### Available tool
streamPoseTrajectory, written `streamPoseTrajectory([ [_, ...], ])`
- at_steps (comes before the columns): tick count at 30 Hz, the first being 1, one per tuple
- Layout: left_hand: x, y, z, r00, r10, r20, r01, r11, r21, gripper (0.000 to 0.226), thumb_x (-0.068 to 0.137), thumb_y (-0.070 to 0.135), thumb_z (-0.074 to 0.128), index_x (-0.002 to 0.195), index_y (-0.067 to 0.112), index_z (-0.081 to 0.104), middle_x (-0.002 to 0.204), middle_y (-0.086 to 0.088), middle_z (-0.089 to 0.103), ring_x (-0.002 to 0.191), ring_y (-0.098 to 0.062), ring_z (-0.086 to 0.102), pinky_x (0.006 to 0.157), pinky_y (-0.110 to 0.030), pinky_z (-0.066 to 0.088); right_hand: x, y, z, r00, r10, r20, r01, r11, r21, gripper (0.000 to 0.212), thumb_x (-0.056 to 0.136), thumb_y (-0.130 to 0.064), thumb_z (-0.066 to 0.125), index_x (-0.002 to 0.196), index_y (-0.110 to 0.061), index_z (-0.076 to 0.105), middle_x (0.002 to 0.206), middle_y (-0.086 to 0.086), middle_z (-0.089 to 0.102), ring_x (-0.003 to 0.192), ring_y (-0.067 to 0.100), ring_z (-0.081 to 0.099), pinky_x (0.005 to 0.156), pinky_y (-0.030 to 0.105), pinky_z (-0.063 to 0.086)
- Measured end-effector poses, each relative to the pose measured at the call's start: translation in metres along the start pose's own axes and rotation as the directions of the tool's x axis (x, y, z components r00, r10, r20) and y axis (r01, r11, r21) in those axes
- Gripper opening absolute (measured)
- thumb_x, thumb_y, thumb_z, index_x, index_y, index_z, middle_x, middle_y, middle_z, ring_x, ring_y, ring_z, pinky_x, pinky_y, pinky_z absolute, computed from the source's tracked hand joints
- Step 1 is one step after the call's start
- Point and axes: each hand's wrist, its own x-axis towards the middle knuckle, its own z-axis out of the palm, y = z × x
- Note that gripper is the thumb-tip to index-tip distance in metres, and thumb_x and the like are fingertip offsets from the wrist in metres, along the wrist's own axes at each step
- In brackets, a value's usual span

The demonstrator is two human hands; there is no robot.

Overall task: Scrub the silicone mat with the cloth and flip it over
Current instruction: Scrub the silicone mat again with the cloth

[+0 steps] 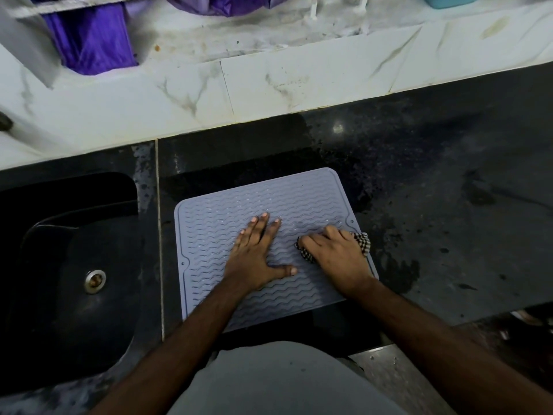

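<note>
Nearest my camera, a pale grey shirt [281, 381] fills the bottom of the view, with both bare forearms reaching forward over it to the dark counter [449, 181]. On the counter lies the grey mat [227, 205], flat, wavy-ridged side up, one corner turned toward the tiled wall [299, 82]. I see the left hand [257, 256] spread on the middle of the mat, fingers straight and pressed flat, thumb out to the side; its grip is released, holding nothing. I see the right hand [338, 256] at the mat's right edge, fingers curled over a bunched black-and-white checked cloth [363, 242]; its grip is clenched on the cloth, which pokes out on both sides of the hand and rests on the mat. The two hands lie near each other but apart. Wet patches darken the counter around the mat's far and right sides. Left of the mat, past a pale seam, sits a black sink [74, 250] with a metal drain [95, 281]. Purple plastic [89, 40] hangs at top left against the wall.
</note>
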Motion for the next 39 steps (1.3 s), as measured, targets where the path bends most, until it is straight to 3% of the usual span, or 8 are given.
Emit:
streamPoseTrajectory([
  [8, 0.0, -0.001, 0.001, 1.0, 0.006, -0.007, -0.006, 1.0, 0.007, 0.119, 0.069, 0.092, 0.051, 0.158, 0.044, -0.011, 0.167, 0.011, -0.021, 0.152, -0.013, -0.022, 0.123, -0.043, -0.009, -0.008, 0.02, -0.003, 0.997, 0.073, -0.017, -0.073, 0.997, -0.027, 0.024, 0.09, -0.03, 0.044, 0.109, -0.023, 0.057, 0.096, -0.005, 0.069, 0.091, 0.024, 0.053, 0.073, 0.038, 0.04],
  [19, -0.001, -0.001, 0.001, 0.999, 0.022, -0.037, -0.022, 1.0, 0.007, 0.117, 0.071, 0.092, 0.051, 0.16, 0.042, -0.007, 0.168, 0.01, -0.019, 0.152, -0.012, -0.021, 0.121, -0.041, -0.01, -0.021, 0.043, -0.012, 0.974, 0.222, 0.051, -0.217, 0.972, -0.091, 0.034, 0.081, -0.024, 0.071, 0.112, -0.023, 0.056, 0.106, -0.004, 0.071, 0.092, 0.025, 0.051, 0.073, 0.039, 0.04],
  [25, -0.001, 0.0, 0.001, 0.998, 0.026, -0.051, -0.025, 0.999, 0.022, 0.117, 0.072, 0.092, 0.05, 0.16, 0.041, -0.007, 0.168, 0.011, -0.019, 0.149, -0.008, -0.024, 0.12, -0.038, -0.012, -0.025, 0.044, -0.014, 0.916, 0.393, 0.084, -0.385, 0.918, -0.089, 0.028, 0.088, -0.021, 0.059, 0.115, -0.026, 0.054, 0.105, -0.004, 0.07, 0.097, 0.026, 0.051, 0.075, 0.04, 0.041],
  [27, -0.001, 0.0, 0.002, 0.999, 0.022, -0.049, -0.021, 0.999, 0.034, 0.117, 0.072, 0.093, 0.049, 0.16, 0.04, -0.008, 0.168, 0.01, -0.019, 0.15, -0.009, -0.023, 0.118, -0.037, -0.013, -0.028, 0.044, -0.018, 0.853, 0.521, 0.032, -0.518, 0.838, 0.171, 0.035, 0.083, -0.012, 0.06, 0.114, -0.028, 0.056, 0.101, -0.002, 0.069, 0.094, 0.027, 0.052, 0.074, 0.038, 0.045],
  [30, -0.001, 0.0, 0.003, 0.999, 0.017, -0.048, -0.015, 0.999, 0.043, 0.118, 0.071, 0.094, 0.047, 0.16, 0.041, -0.008, 0.167, 0.01, -0.02, 0.151, -0.01, -0.023, 0.119, -0.038, -0.013, -0.035, 0.059, -0.031, 0.62, 0.783, 0.043, -0.602, 0.44, 0.666, 0.035, 0.086, -0.009, 0.063, 0.118, -0.023, 0.06, 0.103, 0.0, 0.069, 0.093, 0.02, 0.06, 0.078, 0.029, 0.046],
  [33, 0.0, 0.0, 0.005, 0.998, 0.016, -0.057, -0.014, 0.999, 0.038, 0.117, 0.071, 0.093, 0.049, 0.16, 0.041, -0.007, 0.167, 0.011, -0.02, 0.151, -0.011, -0.023, 0.119, -0.038, -0.013, -0.034, 0.077, -0.038, 0.473, 0.87, 0.137, -0.605, 0.208, 0.769, 0.033, 0.093, -0.031, 0.065, 0.121, -0.015, 0.056, 0.109, 0.003, 0.066, 0.1, 0.02, 0.062, 0.082, 0.024, 0.04],
  [35, 0.0, 0.001, 0.004, 0.999, 0.013, -0.052, -0.011, 0.999, 0.033, 0.117, 0.072, 0.093, 0.05, 0.16, 0.041, -0.007, 0.167, 0.012, -0.021, 0.15, -0.009, -0.025, 0.119, -0.037, -0.014, -0.025, 0.083, -0.034, 0.527, 0.839, 0.135, -0.607, 0.261, 0.75, 0.04, 0.095, -0.041, 0.061, 0.125, -0.016, 0.053, 0.111, 0.002, 0.063, 0.1, 0.018, 0.059, 0.084, 0.026, 0.04],
  [39, -0.001, 0.001, 0.002, 0.999, 0.011, -0.043, -0.01, 0.999, 0.038, 0.117, 0.073, 0.092, 0.05, 0.16, 0.04, -0.008, 0.167, 0.01, -0.021, 0.149, -0.009, -0.026, 0.12, -0.038, -0.014, -0.003, 0.077, -0.009, 0.766, 0.639, 0.074, -0.543, 0.582, 0.605, 0.045, 0.097, -0.037, 0.058, 0.137, -0.016, 0.054, 0.127, 0.013, 0.055, 0.112, 0.031, 0.053, 0.096, 0.042, 0.047],
])
